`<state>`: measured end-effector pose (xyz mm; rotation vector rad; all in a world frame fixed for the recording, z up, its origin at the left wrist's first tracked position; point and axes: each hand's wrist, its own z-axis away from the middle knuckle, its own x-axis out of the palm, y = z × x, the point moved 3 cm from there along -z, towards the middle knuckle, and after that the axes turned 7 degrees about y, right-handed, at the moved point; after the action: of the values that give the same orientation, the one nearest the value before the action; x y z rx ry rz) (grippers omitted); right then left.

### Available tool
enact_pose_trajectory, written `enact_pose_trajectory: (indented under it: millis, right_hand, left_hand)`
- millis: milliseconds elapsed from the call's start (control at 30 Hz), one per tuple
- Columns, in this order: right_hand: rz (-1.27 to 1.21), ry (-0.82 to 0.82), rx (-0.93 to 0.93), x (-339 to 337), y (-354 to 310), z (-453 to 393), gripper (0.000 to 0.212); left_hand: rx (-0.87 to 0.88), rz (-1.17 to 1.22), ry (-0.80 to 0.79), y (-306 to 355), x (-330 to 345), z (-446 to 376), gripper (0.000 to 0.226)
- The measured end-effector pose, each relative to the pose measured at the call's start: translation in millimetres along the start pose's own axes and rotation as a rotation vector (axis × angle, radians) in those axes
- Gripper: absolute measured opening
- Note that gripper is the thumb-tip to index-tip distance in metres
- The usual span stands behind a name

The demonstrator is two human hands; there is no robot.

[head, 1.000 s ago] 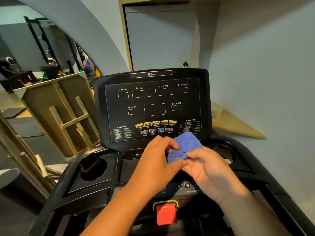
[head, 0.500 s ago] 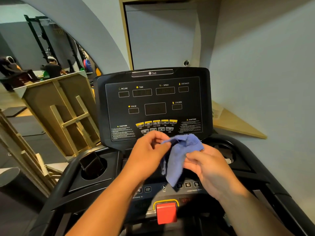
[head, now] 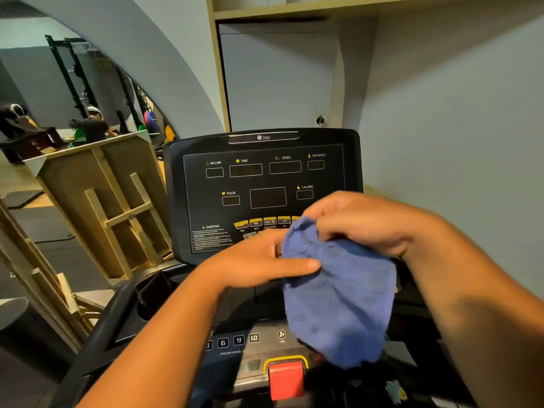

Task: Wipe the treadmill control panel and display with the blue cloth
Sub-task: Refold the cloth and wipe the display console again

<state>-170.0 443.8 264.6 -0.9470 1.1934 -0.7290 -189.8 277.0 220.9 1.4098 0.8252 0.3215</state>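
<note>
Head view: my right hand (head: 362, 223) grips the blue cloth (head: 338, 293) at its top edge, and the cloth hangs in front of the treadmill control panel (head: 262, 195), over its lower right. My left hand (head: 259, 262) pinches the cloth's left edge w/ thumb on top. Red stop button (head: 287, 378) sits below, near the cloth's bottom.

Blue cloth (head: 338, 295) in both hands, before display (head: 265, 184)

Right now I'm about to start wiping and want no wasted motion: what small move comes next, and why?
Probably bunch the blue cloth into the right hand and lift it to the display. Both hands hold it, the left hand at its edge, and it hangs loose, short of the panel.
</note>
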Motion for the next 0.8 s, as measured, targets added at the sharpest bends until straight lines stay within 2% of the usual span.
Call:
enact_pose_trajectory:
  millis: [33, 100, 133, 167, 200, 233, 267, 333, 400, 467, 567, 600, 700, 800]
  right_hand:
    - [-0.085, 0.046, -0.032, -10.6, -4.8, -2.4, 0.039]
    - [-0.423, 0.204, -0.023, -32.0, 4.3, -8.4, 0.035]
    - [-0.587, 0.245, 0.023, -35.6, 16.6, -9.3, 0.043]
    - [-0.694, 0.244, 0.103, -34.2, 33.6, -10.0, 0.058]
    - [-0.764, 0.176, 0.171, -25.3, 53.2, -8.5, 0.073]
    - [-0.823, 0.073, 0.214, -8.6, 70.8, -2.7, 0.082]
    - [-0.861, -0.010, 0.241, 10.9, 84.0, 6.1, 0.082]
    - [-0.865, -0.009, 0.260, 43.3, 100.0, 19.0, 0.060]
    - [-0.838, 0.117, 0.251, 55.1, 107.6, 20.8, 0.036]
    - [-0.805, 0.240, 0.224, 51.5, 112.4, 17.4, 0.029]
    - [-0.736, 0.332, 0.153, 38.0, 109.5, 16.0, 0.026]
    - [-0.698, 0.347, 0.137, 36.0, 108.6, 16.9, 0.024]
    - [-0.600, 0.422, 0.134, 40.8, 115.0, 17.2, 0.025]
    - [-0.552, 0.522, 0.085, 46.9, 120.7, 17.3, 0.050]
  left_hand:
    - [-0.001, 0.104, 0.048, 0.9, 1.2, -1.8, 0.023]
    - [-0.041, 0.354, 0.209, 2.7, 1.4, -5.5, 0.021]
    - [-0.079, 0.445, 0.305, 2.2, 0.7, -7.9, 0.020]
    - [-0.124, 0.484, 0.404, -0.4, -0.7, -10.2, 0.019]
    - [-0.171, 0.469, 0.495, -4.1, -2.7, -12.1, 0.019]
    - [-0.216, 0.431, 0.564, -8.8, -3.8, -13.1, 0.020]
    - [-0.257, 0.391, 0.606, -15.2, -4.4, -13.3, 0.021]
    - [-0.344, 0.375, 0.653, -29.1, -5.0, -9.9, 0.020]
    - [-0.412, 0.422, 0.681, -41.3, -8.9, -2.7, 0.018]
    - [-0.404, 0.480, 0.609, -44.6, -14.6, 5.4, 0.014]
    - [-0.338, 0.471, 0.392, -37.1, -18.2, 16.1, 0.032]
    - [-0.333, 0.438, 0.362, -37.0, -18.0, 18.1, 0.038]
    - [-0.359, 0.267, 0.477, -42.1, -15.9, 18.9, 0.049]
    - [-0.392, 0.055, 0.676, -49.1, -17.2, 20.5, 0.056]
